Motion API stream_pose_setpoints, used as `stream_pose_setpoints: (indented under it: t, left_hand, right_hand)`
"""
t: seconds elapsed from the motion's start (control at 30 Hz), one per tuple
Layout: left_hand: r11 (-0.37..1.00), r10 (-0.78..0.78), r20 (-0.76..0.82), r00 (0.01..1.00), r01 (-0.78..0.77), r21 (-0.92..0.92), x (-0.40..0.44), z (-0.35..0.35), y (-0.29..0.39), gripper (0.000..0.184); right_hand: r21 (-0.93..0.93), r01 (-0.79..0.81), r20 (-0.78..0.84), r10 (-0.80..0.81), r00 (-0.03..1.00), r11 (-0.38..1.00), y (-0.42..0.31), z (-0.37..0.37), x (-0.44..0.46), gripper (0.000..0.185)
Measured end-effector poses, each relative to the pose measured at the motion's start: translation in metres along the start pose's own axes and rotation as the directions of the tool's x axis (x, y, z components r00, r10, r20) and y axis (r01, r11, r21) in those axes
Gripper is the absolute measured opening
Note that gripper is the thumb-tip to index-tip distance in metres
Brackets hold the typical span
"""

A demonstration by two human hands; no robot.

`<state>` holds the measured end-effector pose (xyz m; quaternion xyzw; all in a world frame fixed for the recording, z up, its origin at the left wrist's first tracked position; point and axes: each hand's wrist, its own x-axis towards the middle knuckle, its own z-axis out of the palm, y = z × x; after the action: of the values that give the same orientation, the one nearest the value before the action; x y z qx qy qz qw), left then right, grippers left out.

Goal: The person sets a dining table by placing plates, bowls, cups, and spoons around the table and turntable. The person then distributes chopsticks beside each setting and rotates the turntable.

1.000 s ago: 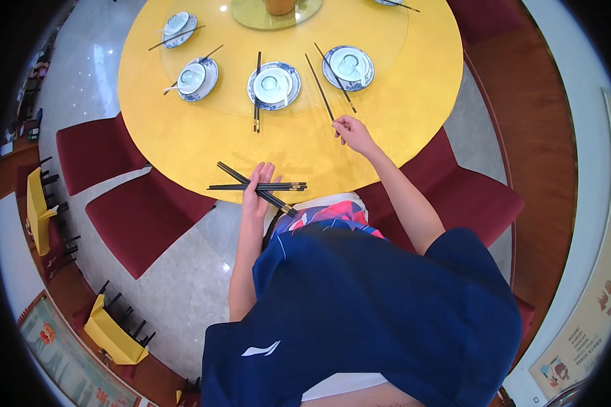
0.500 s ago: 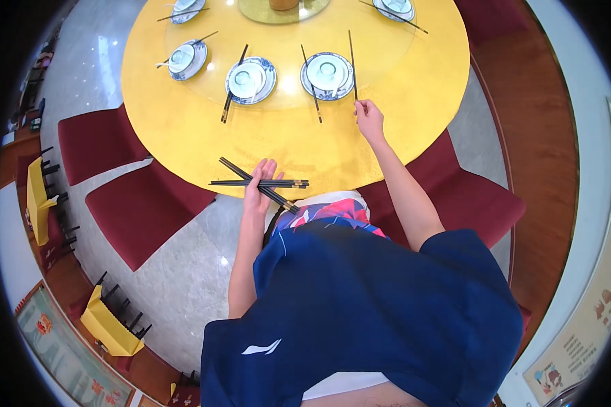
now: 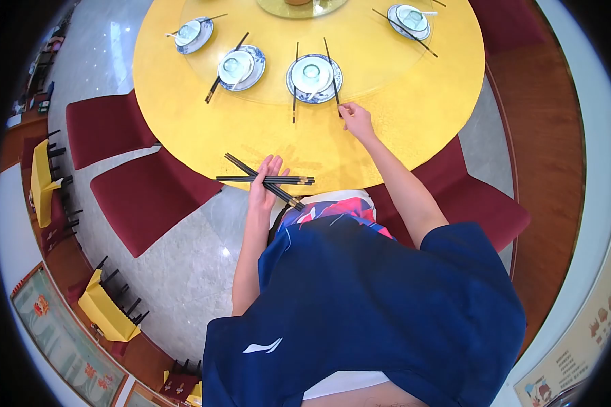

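Note:
My left hand (image 3: 265,186), palm up near the table's front edge, holds a crossed bundle of black chopsticks (image 3: 292,180) with gold bands. At the nearest place setting, my right hand (image 3: 357,121) pinches the near end of a single chopstick (image 3: 331,71). That stick slants across the right side of a blue-and-white plate (image 3: 292,88). On the plate sit a white bowl and spoon with a small clear cup (image 3: 311,72) inside. Another chopstick (image 3: 294,102) lies over the plate's left side.
The round table has a yellow cloth (image 3: 204,129) and a glass turntable (image 3: 265,13). Further settings include a plate (image 3: 259,60) to the left and one (image 3: 424,32) at the right. Dark red chairs (image 3: 156,197) stand at the left, another (image 3: 482,203) at the right.
My right hand has moved the chopstick leftward, from beside the plate to over its right rim. My left hand keeps its bundle. The whole view has shifted and turned slightly.

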<state>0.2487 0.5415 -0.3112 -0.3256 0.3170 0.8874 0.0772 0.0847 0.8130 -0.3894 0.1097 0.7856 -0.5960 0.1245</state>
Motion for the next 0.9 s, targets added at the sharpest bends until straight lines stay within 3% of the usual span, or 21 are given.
stream_pose_setpoints:
  t: [0.2,0.27,0.33,0.4,0.43,0.5,0.63,0.73,0.8,0.9]
  left_hand:
    - [1.000,-0.019,0.022,1.000,0.018,0.006,0.004,0.004,-0.014,0.045]
    - [0.998,-0.058,0.053,0.997,0.057,0.019,0.010,0.005,-0.026,0.045]
    - [0.997,-0.068,0.082,0.994,0.065,0.049,0.013,0.011,-0.041,0.045]
    - [0.993,-0.081,0.118,0.990,0.069,0.098,0.011,0.022,-0.053,0.044]
    - [0.992,-0.086,0.123,0.989,0.074,0.098,0.010,0.027,-0.059,0.044]
    - [0.990,-0.096,0.129,0.987,0.082,0.115,0.011,0.039,-0.071,0.045]
    - [0.984,-0.124,0.103,0.987,0.108,0.144,0.009,0.053,-0.087,0.045]
    - [0.985,-0.158,0.127,0.979,0.147,0.096,0.010,0.062,-0.098,0.046]
    - [0.987,-0.138,0.145,0.980,0.125,0.097,0.007,0.069,-0.107,0.047]
    - [0.977,-0.160,0.146,0.976,0.136,0.164,0.009,0.071,-0.114,0.048]
  right_hand:
    - [0.023,-0.114,0.023,0.113,0.993,0.993,0.010,-0.008,-0.029,0.034]
    - [-0.061,-0.169,0.244,0.179,0.953,0.984,0.018,-0.012,-0.052,0.033]
    - [0.006,-0.256,0.525,0.215,0.823,0.967,0.013,-0.021,-0.084,0.034]
    - [-0.027,-0.279,0.686,0.220,0.693,0.960,-0.007,-0.028,-0.116,0.032]
    - [-0.028,-0.280,0.680,0.223,0.698,0.960,-0.005,-0.032,-0.127,0.032]
    - [-0.027,-0.266,0.796,0.182,0.577,0.964,0.001,-0.040,-0.141,0.027]
    - [0.043,-0.327,0.803,0.162,0.573,0.944,0.011,-0.053,-0.156,0.021]
    - [0.104,-0.294,0.733,0.126,0.669,0.950,0.023,-0.069,-0.159,0.021]
    - [0.118,-0.162,0.619,0.055,0.784,0.980,0.035,-0.083,-0.156,0.021]
    - [0.042,-0.145,0.567,0.096,0.818,0.989,0.040,-0.100,-0.148,0.021]
